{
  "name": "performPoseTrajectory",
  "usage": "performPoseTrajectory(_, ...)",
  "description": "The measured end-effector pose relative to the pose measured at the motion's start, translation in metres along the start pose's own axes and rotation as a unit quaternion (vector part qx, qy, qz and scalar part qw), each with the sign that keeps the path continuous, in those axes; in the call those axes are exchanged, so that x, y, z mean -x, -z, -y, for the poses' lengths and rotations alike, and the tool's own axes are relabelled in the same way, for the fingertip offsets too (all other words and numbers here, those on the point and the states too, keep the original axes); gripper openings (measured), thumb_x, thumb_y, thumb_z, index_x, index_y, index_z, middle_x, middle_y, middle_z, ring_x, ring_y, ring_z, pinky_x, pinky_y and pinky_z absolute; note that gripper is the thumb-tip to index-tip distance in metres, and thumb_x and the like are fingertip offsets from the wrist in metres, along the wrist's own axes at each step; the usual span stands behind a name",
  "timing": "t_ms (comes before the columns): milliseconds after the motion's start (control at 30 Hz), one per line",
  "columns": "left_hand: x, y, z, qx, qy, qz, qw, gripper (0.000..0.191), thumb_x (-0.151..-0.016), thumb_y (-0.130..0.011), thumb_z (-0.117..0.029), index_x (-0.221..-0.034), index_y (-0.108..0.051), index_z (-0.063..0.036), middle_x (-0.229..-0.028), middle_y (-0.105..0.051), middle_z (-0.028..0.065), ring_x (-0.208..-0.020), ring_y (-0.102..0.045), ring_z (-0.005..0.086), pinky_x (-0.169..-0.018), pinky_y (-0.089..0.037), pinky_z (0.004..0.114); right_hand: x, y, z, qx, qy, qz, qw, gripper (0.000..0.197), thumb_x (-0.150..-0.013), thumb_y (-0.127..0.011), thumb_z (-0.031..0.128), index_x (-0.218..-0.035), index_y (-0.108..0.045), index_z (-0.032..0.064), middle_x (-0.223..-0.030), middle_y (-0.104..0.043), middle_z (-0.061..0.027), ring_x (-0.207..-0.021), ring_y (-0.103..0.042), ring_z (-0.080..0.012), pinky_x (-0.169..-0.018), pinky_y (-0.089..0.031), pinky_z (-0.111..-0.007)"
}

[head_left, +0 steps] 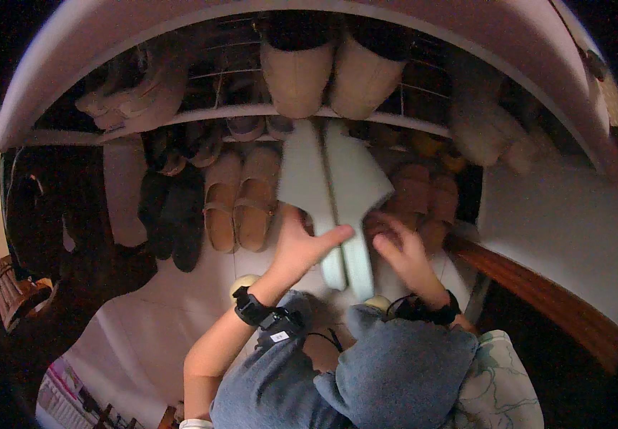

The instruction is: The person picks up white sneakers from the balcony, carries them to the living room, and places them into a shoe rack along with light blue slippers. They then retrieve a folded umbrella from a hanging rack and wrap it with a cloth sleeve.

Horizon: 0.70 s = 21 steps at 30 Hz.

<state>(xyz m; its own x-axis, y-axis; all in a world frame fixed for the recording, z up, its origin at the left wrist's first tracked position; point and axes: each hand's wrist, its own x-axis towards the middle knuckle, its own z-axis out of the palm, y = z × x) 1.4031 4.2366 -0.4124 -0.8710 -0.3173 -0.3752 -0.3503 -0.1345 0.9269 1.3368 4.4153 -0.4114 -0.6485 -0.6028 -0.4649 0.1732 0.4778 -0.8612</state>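
Observation:
A pair of pale mint slippers (336, 198) lies side by side before me, soles together lengthwise, at the front of the shoe rack. My left hand (303, 241) grips the left slipper, its thumb across the straps of the pair and its fingers hidden beneath. On the right, my right hand (401, 248) is held just beside the other slipper with its fingers apart and curved, holding nothing that shows. Tan flat shoes with straps (238, 214) stand left of the slippers. Reddish slippers (421, 193) are on the right, partly behind my right hand.
Cream shoes (330, 75) stand on the rack's upper shelf (223, 111), above the mint pair. Dark slippers (172, 214) stand farther left. A brown wooden bar (539, 292) runs along the right side, and a white curved edge (341, 8) arches over the rack.

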Motion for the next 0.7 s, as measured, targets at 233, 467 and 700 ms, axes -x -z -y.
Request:
performPoseTrajectory(233, -0.004, -0.035, 0.009, 0.045, 0.069, 0.088, 0.993, 0.075, -0.079, -0.061, -0.032, -0.130, -0.021, 0.0061, -0.131, -0.032, 0.0227, -0.122, -0.032, 0.0294, -0.101, -0.025, 0.035, -0.007, 0.012, -0.004, 0.061, -0.006, -0.048, 0.997, 0.087, -0.060, -0.077, 0.031, -0.126, -0.033, -0.0062, -0.123, -0.042, -0.0252, -0.113, -0.044, -0.0349, -0.097, -0.033, -0.038)
performPoseTrajectory(467, -0.012, -0.054, 0.010, -0.041, -0.057, 0.251, 0.965, 0.074, -0.078, -0.060, -0.037, -0.129, -0.025, 0.0051, -0.127, -0.032, 0.0281, -0.117, -0.036, 0.0355, -0.096, -0.032, 0.037, 0.003, 0.028, -0.005, 0.108, -0.004, -0.172, 0.979, 0.082, -0.051, -0.076, 0.016, -0.121, -0.036, -0.0023, -0.109, -0.053, -0.0206, -0.103, -0.052, -0.0334, -0.088, -0.041, -0.039)
performPoseTrajectory(700, -0.022, -0.017, -0.052, -0.209, -0.081, 0.522, 0.823, 0.049, -0.072, -0.064, -0.023, -0.114, -0.048, -0.0030, -0.100, -0.055, 0.0216, -0.089, -0.054, 0.0370, -0.076, -0.044, 0.041, 0.043, 0.044, -0.036, 0.020, 0.033, -0.181, 0.983, 0.067, -0.054, -0.063, 0.002, -0.116, -0.037, 0.0024, -0.106, -0.050, -0.0100, -0.103, -0.048, -0.0185, -0.089, -0.037, -0.030)
